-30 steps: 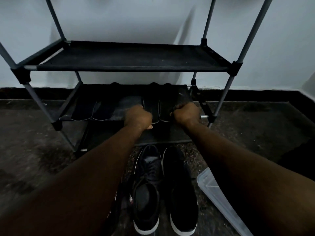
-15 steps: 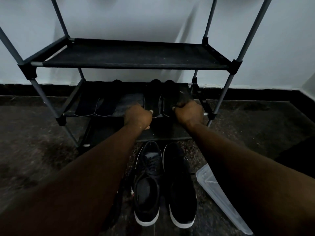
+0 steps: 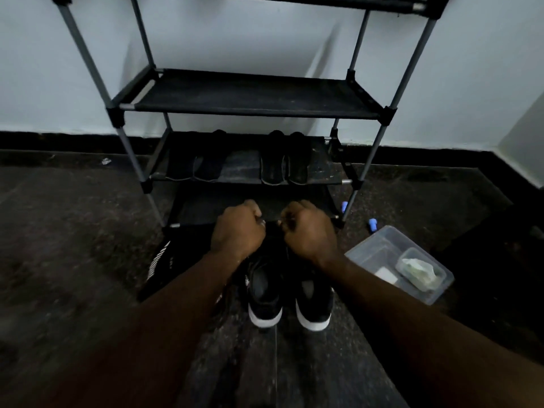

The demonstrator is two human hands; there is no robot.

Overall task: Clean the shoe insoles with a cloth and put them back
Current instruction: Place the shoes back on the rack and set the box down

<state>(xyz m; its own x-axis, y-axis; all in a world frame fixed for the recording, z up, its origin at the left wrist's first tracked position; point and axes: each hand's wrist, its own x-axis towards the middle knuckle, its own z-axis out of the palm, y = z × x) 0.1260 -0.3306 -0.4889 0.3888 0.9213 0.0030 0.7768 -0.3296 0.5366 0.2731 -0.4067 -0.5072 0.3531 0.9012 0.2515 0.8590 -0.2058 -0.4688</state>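
Two black insoles (image 3: 273, 163) (image 3: 298, 163) lie side by side on the right of the rack's lower shelf (image 3: 241, 169). Another dark pair (image 3: 195, 167) lies on its left. A pair of black shoes with white soles (image 3: 263, 293) (image 3: 315, 298) stands on the floor in front of the rack, toes toward it. My left hand (image 3: 238, 228) and my right hand (image 3: 309, 231) hover as fists over the shoes' toes, which they hide. I see nothing held in either hand.
The black shoe rack (image 3: 256, 97) stands against the white wall, its upper shelf bare. A clear plastic box (image 3: 368, 248) with a small tub holding a pale cloth (image 3: 419, 269) sits on the floor at right. Two blue bits (image 3: 373, 223) lie nearby. A black printed item (image 3: 160, 260) lies at left.
Both hands have drawn back from the insoles on the lower shelf to above the shoes' toes. The view has pulled back and now shows the plastic box.
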